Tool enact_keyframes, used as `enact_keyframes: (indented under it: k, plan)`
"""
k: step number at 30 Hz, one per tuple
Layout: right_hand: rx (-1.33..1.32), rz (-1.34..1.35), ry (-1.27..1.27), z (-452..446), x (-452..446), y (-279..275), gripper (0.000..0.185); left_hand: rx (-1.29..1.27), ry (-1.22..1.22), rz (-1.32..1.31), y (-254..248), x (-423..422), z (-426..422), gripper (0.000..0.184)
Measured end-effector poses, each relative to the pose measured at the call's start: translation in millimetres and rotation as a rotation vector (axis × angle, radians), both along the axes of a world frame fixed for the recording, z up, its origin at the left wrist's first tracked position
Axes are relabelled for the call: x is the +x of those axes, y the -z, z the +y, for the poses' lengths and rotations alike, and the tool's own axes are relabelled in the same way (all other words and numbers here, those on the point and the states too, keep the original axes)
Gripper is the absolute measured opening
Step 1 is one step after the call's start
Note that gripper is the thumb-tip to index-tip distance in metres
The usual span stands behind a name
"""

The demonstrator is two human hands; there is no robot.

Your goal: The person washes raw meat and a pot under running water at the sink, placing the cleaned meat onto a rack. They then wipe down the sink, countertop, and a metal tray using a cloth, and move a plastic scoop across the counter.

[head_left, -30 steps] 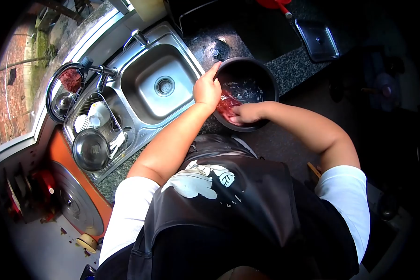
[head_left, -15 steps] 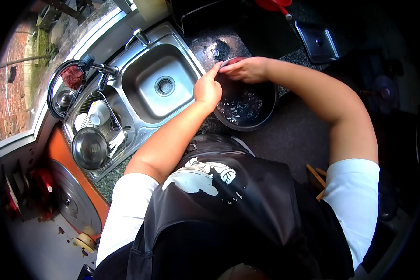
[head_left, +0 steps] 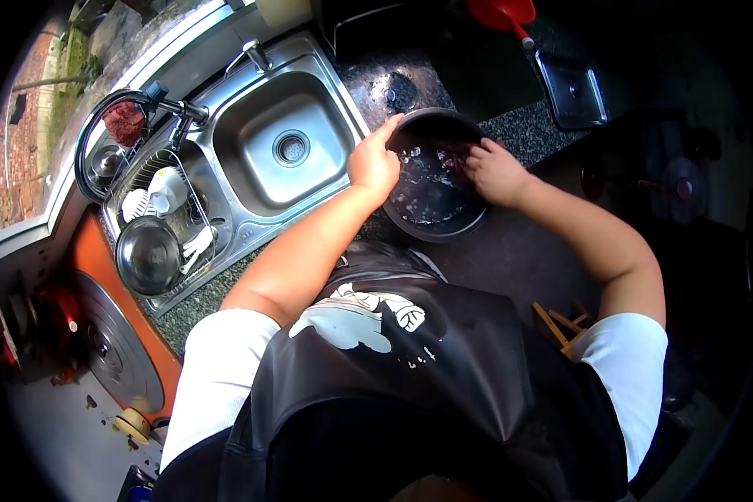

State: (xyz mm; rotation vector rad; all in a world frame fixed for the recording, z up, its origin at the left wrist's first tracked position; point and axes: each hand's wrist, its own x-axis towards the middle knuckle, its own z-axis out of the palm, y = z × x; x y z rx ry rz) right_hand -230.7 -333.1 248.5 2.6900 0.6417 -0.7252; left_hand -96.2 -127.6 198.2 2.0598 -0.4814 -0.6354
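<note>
A dark round pot [head_left: 443, 232] stands at the counter's front edge, to the right of the sink, with bright glints of light in its inside. My left hand [head_left: 375, 165] is closed on the pot's left rim, thumb side up. At the right side of the pot my right hand [head_left: 495, 174] reaches over the rim with bent fingers. Beside its fingertips a dark reddish patch shows against the inner wall; its kind is too dim to make out.
A steel sink [head_left: 326, 171] with a tap [head_left: 255, 55] lies left. Its drainboard carries a dish rack [head_left: 205, 201] with white dishes and a metal bowl [head_left: 148, 255]. A red pan [head_left: 506, 12] and a metal tray [head_left: 571, 90] are at the back right.
My right hand has moved from the pot's far rim round to its right side. The pot's inside shows more now. My left hand stays at the left rim.
</note>
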Motion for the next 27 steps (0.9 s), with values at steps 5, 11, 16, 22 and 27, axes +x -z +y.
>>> enact_keyframes:
  k: [5,11,16,22,27]
  plan:
    - [0.028,0.431,0.323,44.9,-7.4,14.8,0.027,0.004,-0.040,-0.028,-3.8,-1.9,-1.8,0.063]
    - [0.547,0.680,0.515,58.7,0.5,84.4,0.058,0.018,-0.046,-0.013,-4.5,-2.4,-2.1,0.064]
    - [0.415,0.377,0.418,80.7,18.7,95.5,0.074,-0.038,0.030,-0.120,2.5,1.6,-2.6,0.064]
    - [0.237,0.191,0.424,63.8,43.3,79.8,0.082,-0.011,0.064,-0.141,1.4,5.0,-2.7,0.064]
    - [-0.018,0.276,0.515,45.5,23.1,105.9,0.080,-0.019,0.042,-0.204,2.6,2.3,-2.4,0.063]
